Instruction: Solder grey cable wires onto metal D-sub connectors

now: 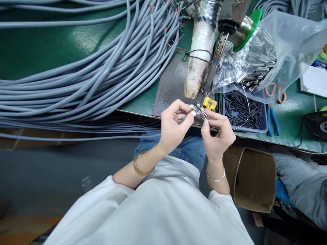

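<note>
My left hand (173,126) is closed in a pinch around the end of a grey cable, where thin coloured wires (192,110) fan out. Fingertips of my right hand (218,134) pinch a small metal connector (201,110) with a row of pins, close against those wires. A thin solder wire (248,110) loops down to the right hand; whether the fingers grip it is hidden. Just above the connector a soldering iron (214,64) points down, its tip near a yellow piece (210,103) on the dark metal plate (167,85).
Grey cables (107,78) cover the left bench. Beside the iron are a white pipe (199,61) and a green solder spool (258,20). To the right: a bag of connectors (255,61), a tray of black sleeves (242,109), pliers (273,120). Below stands a cardboard box (255,177); another person sits nearby.
</note>
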A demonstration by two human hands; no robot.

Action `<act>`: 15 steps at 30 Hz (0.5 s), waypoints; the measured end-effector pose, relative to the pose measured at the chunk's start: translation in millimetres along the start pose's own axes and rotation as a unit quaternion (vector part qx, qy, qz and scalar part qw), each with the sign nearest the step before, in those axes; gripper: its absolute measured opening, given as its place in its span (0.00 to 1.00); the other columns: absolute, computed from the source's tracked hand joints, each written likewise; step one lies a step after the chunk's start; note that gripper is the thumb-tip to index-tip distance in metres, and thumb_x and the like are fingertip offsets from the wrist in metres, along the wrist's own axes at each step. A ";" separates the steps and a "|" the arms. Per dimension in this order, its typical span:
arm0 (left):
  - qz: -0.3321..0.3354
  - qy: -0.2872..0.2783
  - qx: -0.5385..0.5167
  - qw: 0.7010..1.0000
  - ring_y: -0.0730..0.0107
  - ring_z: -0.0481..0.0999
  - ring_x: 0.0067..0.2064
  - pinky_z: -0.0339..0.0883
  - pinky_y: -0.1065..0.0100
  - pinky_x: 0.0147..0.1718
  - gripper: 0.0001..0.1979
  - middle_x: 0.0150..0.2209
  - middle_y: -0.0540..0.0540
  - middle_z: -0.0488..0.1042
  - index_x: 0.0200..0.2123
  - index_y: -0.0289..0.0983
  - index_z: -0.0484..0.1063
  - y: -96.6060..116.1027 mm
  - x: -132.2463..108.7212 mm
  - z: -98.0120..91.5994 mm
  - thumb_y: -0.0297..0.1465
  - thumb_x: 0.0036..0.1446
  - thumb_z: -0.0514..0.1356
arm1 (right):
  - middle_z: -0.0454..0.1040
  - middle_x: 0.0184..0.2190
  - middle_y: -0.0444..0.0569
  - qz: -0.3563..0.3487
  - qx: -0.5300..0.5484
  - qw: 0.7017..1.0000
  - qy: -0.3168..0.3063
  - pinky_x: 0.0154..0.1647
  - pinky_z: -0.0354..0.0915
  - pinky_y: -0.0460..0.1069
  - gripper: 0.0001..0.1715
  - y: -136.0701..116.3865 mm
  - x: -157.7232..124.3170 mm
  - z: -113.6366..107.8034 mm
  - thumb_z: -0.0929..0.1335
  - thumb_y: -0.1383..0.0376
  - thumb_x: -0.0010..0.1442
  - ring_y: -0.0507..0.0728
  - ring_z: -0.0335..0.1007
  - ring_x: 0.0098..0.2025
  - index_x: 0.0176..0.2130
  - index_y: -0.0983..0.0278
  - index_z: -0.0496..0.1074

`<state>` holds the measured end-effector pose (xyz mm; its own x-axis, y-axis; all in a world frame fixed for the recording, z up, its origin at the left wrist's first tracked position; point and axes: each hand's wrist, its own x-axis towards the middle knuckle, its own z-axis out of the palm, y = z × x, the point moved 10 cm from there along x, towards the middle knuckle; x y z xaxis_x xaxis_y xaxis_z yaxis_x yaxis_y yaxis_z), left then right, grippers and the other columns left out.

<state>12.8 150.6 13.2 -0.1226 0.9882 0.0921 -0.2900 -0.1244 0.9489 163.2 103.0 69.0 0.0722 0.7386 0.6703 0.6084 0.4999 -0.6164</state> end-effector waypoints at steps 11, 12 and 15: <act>0.029 0.024 0.065 0.997 0.77 0.75 0.32 0.70 0.76 0.31 0.05 0.32 0.50 0.75 0.30 0.37 0.71 10.7 1.9 -0.2 0.28 0.58 0.64 | 0.83 0.43 0.46 -0.020 -0.024 1.000 0.004 0.45 0.80 0.55 0.07 -2.9 8.7 1.8 0.71 0.70 0.62 0.57 0.82 0.44 0.38 0.58 0.72; 0.034 0.025 0.068 0.997 0.77 0.75 0.33 0.71 0.76 0.32 0.04 0.33 0.50 0.75 0.31 0.37 0.72 12.5 1.7 -0.2 0.28 0.58 0.64 | 0.83 0.43 0.46 -0.023 -0.029 0.999 0.005 0.45 0.80 0.55 0.07 -4.1 9.6 1.2 0.72 0.70 0.61 0.57 0.82 0.44 0.38 0.57 0.73; 0.044 0.022 0.072 0.996 0.77 0.75 0.33 0.71 0.76 0.33 0.03 0.34 0.50 0.75 0.32 0.37 0.72 15.5 0.9 -0.8 0.27 0.58 0.63 | 0.83 0.43 0.45 -0.029 -0.041 0.999 0.008 0.45 0.80 0.55 0.08 -7.4 10.2 -0.4 0.72 0.71 0.60 0.57 0.82 0.43 0.37 0.57 0.73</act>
<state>7.4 149.5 27.7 -0.1839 0.9688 0.1664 -0.1377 -0.1930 0.9715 159.8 106.7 80.6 0.0475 0.7013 0.7113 0.6740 0.5031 -0.5410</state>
